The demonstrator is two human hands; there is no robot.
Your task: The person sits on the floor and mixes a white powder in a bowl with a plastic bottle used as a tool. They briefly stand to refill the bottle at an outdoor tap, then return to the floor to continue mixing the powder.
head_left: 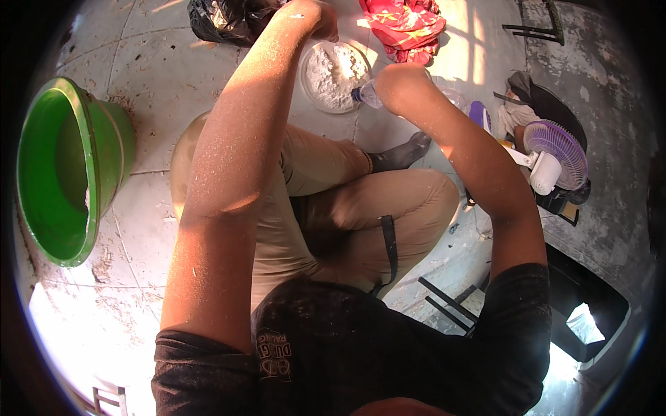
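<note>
A round see-through bowl [303, 82] holds a heap of white powder [334, 75] on the floor in front of me. My right hand [401, 84] is wrapped round a clear plastic bottle [370, 95]. The bottle lies tilted sideways, its dark blue neck at the bowl's right rim; my hand and forearm cover much of it. Just above the bowl's upper left rim, my left hand [316, 19] bends down at the wrist. Its fingers are mostly hidden behind the back of the hand, so their grip cannot be made out. White specks dust both arms.
A large green tub [111, 139] stands at the left. Beyond the bowl are a black plastic bag [225, 22] and a red patterned cloth [409, 28]. A purple and white fan [555, 156] is at the right. My crossed legs [361, 208] take up the near floor.
</note>
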